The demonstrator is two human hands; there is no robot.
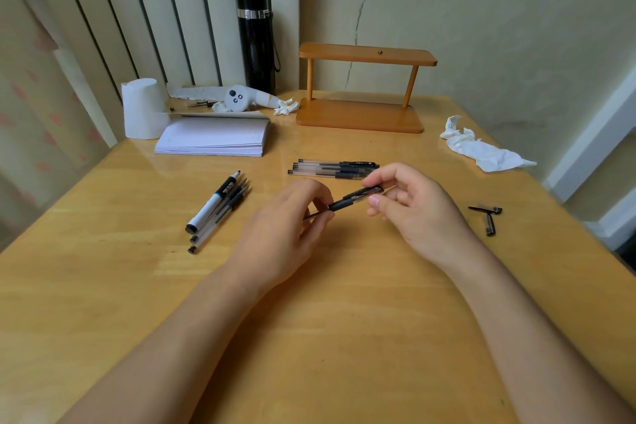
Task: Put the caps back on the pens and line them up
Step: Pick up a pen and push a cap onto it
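Above the middle of the wooden table (103,286) I hold one black pen (347,203) between both hands. My left hand (285,234) grips its barrel end and my right hand (413,206) pinches the black cap end. Three capped pens (332,169) lie side by side just beyond my hands. To the left lie three uncapped pens (216,210) in a slanted bunch, one of them a thick white marker. Two loose black caps (488,217) rest on the table to the right.
At the back stand a small wooden shelf (361,113), a black flask (256,41), a white paper roll (142,108) and a notepad (213,138). Crumpled tissue (481,148) lies at the right edge. A white controller (237,98) lies behind the notepad.
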